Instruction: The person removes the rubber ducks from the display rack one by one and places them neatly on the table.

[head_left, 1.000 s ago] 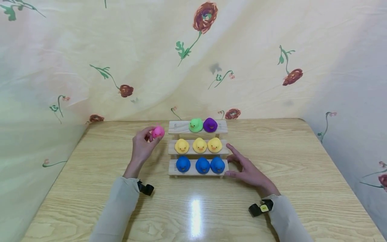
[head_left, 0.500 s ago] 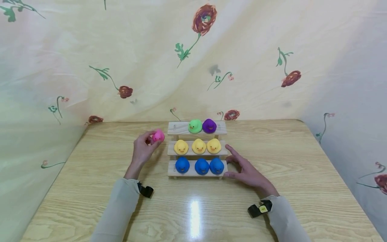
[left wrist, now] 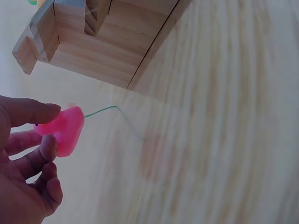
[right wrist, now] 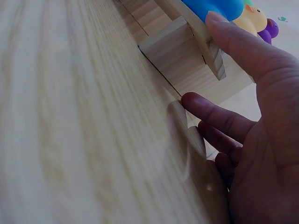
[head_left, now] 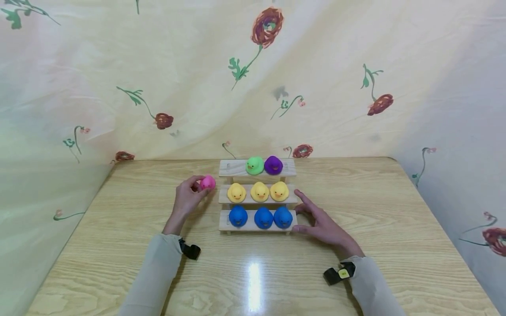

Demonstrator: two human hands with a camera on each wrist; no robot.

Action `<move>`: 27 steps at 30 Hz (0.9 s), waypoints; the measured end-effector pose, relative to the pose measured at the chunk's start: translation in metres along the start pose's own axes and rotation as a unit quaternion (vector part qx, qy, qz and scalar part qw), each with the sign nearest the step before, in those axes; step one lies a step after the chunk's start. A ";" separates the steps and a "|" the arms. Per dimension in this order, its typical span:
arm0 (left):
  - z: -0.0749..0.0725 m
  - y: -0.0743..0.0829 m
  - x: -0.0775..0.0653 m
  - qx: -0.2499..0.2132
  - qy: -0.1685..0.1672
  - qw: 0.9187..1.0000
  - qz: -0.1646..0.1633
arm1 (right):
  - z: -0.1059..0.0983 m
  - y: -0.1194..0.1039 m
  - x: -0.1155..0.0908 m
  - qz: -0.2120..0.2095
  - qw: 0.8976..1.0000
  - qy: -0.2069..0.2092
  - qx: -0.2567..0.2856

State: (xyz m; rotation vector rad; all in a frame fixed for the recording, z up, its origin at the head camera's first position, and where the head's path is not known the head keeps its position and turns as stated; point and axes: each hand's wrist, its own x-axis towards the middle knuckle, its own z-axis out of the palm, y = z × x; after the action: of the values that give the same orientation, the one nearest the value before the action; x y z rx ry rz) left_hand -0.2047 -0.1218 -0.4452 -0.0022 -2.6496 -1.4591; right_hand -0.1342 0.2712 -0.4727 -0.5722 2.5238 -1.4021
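My left hand pinches a pink rubber duck between thumb and fingers, just left of a three-tier wooden stand. In the left wrist view the duck shows its flat base, apart from the stand's end. My right hand lies by the right end of the stand with fingers loosely bent, holding nothing. Seen from the right wrist, its thumb overlaps the bottom shelf's edge, and its index fingertip is right at the stand's foot. A green duck and a purple duck sit on the top tier.
Yellow ducks line the middle tier and blue ducks the bottom one, each row with a wider gap toward the left. The stand is on a wood-grain table, with a flowered cloth hanging behind and at the sides.
My left hand has lowered the pink duck slightly toward me, from beside the top tier to near the middle tier's level. The right hand has stayed at the stand.
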 end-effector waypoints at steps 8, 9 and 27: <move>-0.001 -0.005 0.001 0.008 -0.049 0.999 -0.016 | -0.001 -0.002 0.001 0.003 1.000 0.000 -0.005; -0.001 -0.005 0.001 0.008 -0.054 0.998 -0.019 | -0.001 -0.002 0.001 0.003 1.000 0.000 -0.005; 0.001 -0.011 0.005 0.031 -0.076 0.996 -0.043 | -0.005 -0.006 0.002 0.011 1.000 -0.001 0.011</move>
State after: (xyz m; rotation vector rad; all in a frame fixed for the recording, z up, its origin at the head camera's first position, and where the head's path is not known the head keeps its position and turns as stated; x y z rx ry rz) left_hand -0.2107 -0.1274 -0.4539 0.0060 -2.8493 -1.4553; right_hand -0.1360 0.2716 -0.4650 -0.5410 2.5019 -1.4197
